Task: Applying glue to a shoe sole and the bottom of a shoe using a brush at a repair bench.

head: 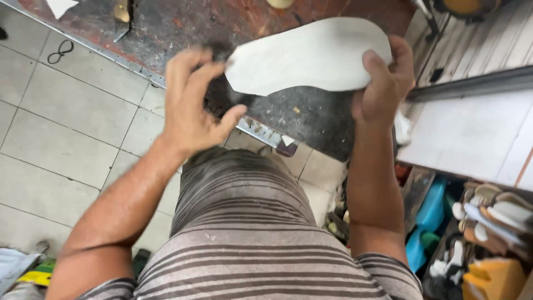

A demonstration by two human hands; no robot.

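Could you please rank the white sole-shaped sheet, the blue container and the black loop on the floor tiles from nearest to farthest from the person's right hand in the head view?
From the right hand:
1. White sole-shaped sheet, gripped in that hand.
2. Blue container, below it on the right.
3. Black loop, far left on the floor tiles.

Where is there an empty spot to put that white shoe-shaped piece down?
The worn tabletop is bare behind the white sole piece, between the metal tool and the right hand. The pale ledge on the right is bare too. The shelf of stacked soles below is crowded.
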